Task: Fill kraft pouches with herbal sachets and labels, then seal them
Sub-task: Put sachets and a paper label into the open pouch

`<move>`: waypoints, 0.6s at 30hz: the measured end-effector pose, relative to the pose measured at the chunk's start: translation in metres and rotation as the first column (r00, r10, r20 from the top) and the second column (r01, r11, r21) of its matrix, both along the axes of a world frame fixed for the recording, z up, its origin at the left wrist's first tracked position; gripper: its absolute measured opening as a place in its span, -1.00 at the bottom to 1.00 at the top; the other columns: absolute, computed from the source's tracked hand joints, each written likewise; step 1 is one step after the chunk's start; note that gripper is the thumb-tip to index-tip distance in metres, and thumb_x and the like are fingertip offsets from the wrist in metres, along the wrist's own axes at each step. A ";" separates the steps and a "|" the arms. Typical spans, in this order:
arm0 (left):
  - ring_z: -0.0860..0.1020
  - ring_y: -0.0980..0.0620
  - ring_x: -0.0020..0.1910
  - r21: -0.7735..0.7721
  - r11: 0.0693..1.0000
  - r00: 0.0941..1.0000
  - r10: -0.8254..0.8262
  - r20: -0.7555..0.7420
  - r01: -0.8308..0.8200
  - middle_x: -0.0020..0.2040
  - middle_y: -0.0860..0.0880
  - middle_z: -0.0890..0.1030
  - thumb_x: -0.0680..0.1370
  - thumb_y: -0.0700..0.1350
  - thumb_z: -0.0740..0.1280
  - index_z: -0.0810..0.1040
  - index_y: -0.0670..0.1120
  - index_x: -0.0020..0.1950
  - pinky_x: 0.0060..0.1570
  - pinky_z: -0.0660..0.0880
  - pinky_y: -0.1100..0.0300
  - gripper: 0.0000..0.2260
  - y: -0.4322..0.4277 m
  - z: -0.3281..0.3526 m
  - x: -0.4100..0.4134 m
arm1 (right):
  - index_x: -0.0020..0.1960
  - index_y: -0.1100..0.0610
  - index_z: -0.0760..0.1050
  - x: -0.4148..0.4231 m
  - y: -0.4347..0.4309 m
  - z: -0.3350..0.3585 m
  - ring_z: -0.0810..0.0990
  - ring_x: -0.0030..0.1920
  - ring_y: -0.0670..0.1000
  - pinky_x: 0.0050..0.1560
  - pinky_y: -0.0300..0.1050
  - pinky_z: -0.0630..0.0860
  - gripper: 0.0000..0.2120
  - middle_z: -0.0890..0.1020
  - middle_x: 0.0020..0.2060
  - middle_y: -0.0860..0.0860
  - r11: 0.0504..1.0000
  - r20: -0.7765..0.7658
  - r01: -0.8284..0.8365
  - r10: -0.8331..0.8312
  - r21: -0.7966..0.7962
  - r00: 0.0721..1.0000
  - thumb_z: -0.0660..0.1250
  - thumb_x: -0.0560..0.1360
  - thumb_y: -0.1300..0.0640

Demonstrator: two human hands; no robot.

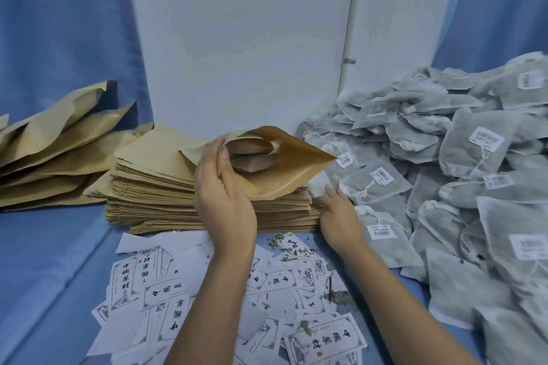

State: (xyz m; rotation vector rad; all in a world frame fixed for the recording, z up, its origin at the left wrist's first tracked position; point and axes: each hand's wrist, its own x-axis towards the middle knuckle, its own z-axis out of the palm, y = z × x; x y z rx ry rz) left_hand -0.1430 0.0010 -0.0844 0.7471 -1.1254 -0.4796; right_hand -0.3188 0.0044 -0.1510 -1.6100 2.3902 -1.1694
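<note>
The open pouch [290, 175] lies tilted on top of a stack of flat pouches [154, 190], its mouth facing the person, with two sachets [252, 157] showing inside. The left hand [222, 190] grips the near left edge of the mouth, thumb and fingers curled round the paper and holding it open. The right hand [338, 216] holds nothing. Its fingers are stretched out fairly straight, lying against the right end of the stack, with the fingertips just beside a labelled sachet in the big pile of sachets [462, 175] further right. Below both wrists, printed labels [166, 293] are scattered over the blue cloth [53, 275]. Far left of the fingers, more pouches [56, 139] lean in a loose heap.
</note>
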 end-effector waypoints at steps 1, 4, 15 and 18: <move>0.46 0.33 0.14 0.010 1.000 1.000 -0.009 0.001 0.009 0.18 0.03 0.58 0.66 -0.08 0.11 0.54 -0.08 0.25 0.10 0.32 0.54 -0.73 0.000 -0.001 -0.001 | 0.36 0.06 0.47 -0.001 0.000 -0.003 0.06 0.53 0.10 0.46 -0.05 0.05 -0.50 0.22 0.51 0.07 0.997 -0.089 -0.047 0.052 0.065 0.995 0.06 0.51 0.37; 0.44 0.44 0.07 0.036 0.999 1.000 -0.030 -0.002 0.030 0.17 0.02 0.58 0.66 -0.08 0.12 0.54 -0.09 0.25 0.02 0.28 0.61 -0.72 -0.001 -0.003 -0.003 | 0.52 0.10 0.20 0.000 0.000 -0.007 0.00 0.54 0.10 0.48 -0.09 -0.03 -0.42 0.09 0.54 0.09 0.985 -0.126 -0.109 0.125 0.131 0.984 0.04 0.51 0.36; 0.42 0.55 -0.01 0.062 0.996 0.998 -0.059 -0.023 0.060 0.12 0.05 0.57 0.66 -0.08 0.12 0.53 -0.11 0.25 -0.03 0.28 0.63 -0.72 0.010 -0.002 -0.011 | 0.19 0.04 0.22 0.010 0.035 0.039 0.34 0.04 -0.41 -0.02 -0.60 0.26 -0.57 0.33 0.16 -0.01 0.650 0.357 0.246 0.042 -0.719 0.933 0.23 0.44 0.40; 0.45 0.46 -0.02 0.059 0.996 0.997 -0.058 -0.041 0.061 0.08 0.10 0.55 0.66 -0.08 0.11 0.53 -0.11 0.25 -0.05 0.28 0.63 -0.73 0.012 0.000 -0.012 | 0.30 0.08 0.18 0.000 0.048 0.038 0.50 -0.09 -0.35 -0.21 -0.45 0.40 -0.52 0.44 0.02 -0.10 0.708 0.404 0.286 -0.001 -0.646 0.915 0.21 0.47 0.38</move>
